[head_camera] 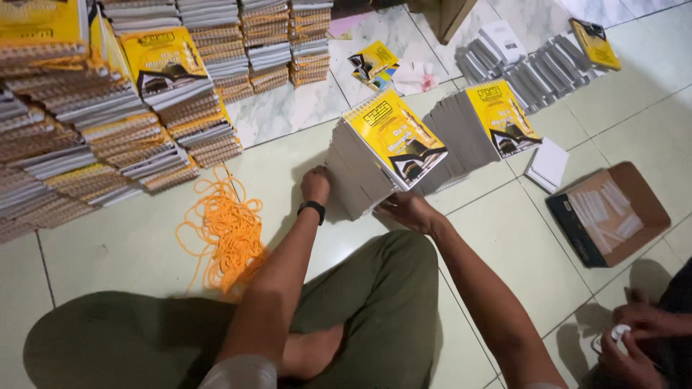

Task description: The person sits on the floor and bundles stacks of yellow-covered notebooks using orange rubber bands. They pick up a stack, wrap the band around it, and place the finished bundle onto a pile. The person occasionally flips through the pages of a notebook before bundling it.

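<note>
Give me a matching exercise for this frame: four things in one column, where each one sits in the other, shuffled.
Things:
1. yellow-covered spiral-bound booklet
2. loose heap of orange cord
3. open brown cardboard box
4. black wristband

Places:
A. on the floor tiles left of the left hand
B. on the left wrist
C. on top of the row of grey booklets between left hand and right hand
D. on the floor at the right, near another person's hands

Pairs: 1-C, 2-A, 3-D, 4-B
</note>
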